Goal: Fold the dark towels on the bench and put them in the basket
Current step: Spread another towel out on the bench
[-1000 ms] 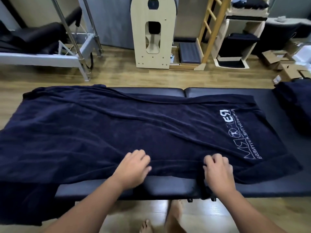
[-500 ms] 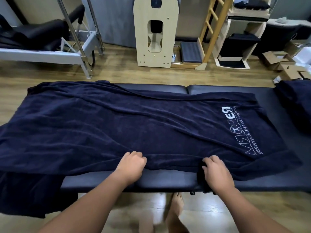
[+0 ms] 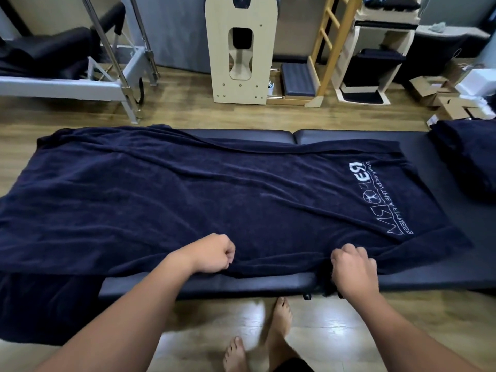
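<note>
A large navy towel (image 3: 214, 189) with white lettering near its right end lies spread over the black padded bench (image 3: 442, 272). Its left end hangs off the bench toward the floor. My left hand (image 3: 214, 255) pinches the towel's near edge around the middle. About a forearm's length to the right, my right hand (image 3: 353, 267) grips the same near edge, fingers curled over it. More dark towels (image 3: 467, 159) sit piled on the bench's right end. No basket is in view.
Across the wooden floor beyond the bench stand a metal-framed exercise machine (image 3: 80, 76), a wooden arched unit (image 3: 241, 49), a ladder frame (image 3: 330, 49) and a white shelf stand (image 3: 375, 57). Cardboard boxes (image 3: 442, 95) lie at the back right. My bare feet (image 3: 279, 326) are below the bench.
Both hands went from lying on the towel near its front edge to curling around that edge; the edge has bunched slightly under them.
</note>
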`<state>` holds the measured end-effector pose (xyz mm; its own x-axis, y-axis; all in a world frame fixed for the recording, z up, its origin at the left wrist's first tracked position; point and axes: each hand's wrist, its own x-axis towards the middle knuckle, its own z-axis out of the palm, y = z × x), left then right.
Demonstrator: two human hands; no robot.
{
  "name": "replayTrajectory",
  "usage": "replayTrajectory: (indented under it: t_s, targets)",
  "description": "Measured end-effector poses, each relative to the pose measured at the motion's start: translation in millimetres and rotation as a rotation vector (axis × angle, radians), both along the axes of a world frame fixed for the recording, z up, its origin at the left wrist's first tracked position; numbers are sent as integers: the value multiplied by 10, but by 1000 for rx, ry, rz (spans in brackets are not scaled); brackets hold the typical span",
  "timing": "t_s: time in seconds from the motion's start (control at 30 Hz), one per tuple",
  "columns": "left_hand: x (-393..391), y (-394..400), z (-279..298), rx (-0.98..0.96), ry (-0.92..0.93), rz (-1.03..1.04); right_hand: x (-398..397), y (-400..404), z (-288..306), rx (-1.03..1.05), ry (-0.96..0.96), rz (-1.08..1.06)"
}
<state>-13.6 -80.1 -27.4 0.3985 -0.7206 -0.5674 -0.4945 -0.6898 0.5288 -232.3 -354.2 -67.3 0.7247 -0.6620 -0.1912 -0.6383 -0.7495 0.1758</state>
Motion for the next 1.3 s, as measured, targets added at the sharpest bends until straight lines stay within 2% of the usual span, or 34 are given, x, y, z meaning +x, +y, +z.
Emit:
replayTrajectory:
  t_s: [0.07,0.13,0.23,0.3,0.37,0.43,0.5,0.57,0.63,0.7,0.8,0.93,1.1,1.3]
  targets:
    - [-15,-23,13,-62,-19,32,-37,-30,-1,28,1,5]
    - [-23,-35,23,-18,56,36,-86,-83,1,78,-31,-29]
    - [-69,-33,20,286,165,-169,-144,-146,27,115,-8,-34]
    - [-123,-42,-3,490,212,-265,-189,-130,52,140,-24,46]
    - [-177,-69,-20,613,272,-312,-266,-64,94,197,44,121]
    - [-223,-134,-28,678,324,-337,-354,-18,141,348,173,78]
    - [-228,-234,-61,613,290,-302,-419,-33,193,499,254,-2]
    - [-186,-366,-118,402,110,-231,-450,-85,220,553,210,-68]
    - [-136,-526,-183,189,-85,-149,-457,-179,233,492,139,-87]
    - [-145,-696,-182,99,-146,-90,-443,-301,220,418,58,-89]
    - [-217,-978,-173,168,-224,-203,-448,-579,191,400,-36,-200]
    - [-361,-1422,-211,234,-256,-324,-553,-1032,148,279,42,-283]
    - [-561,-2339,-265,178,-234,-430,-789,-1611,87,223,20,-262]
    - [-863,-3611,-348,261,-298,-466,-1081,-2330,87,122,103,-195]
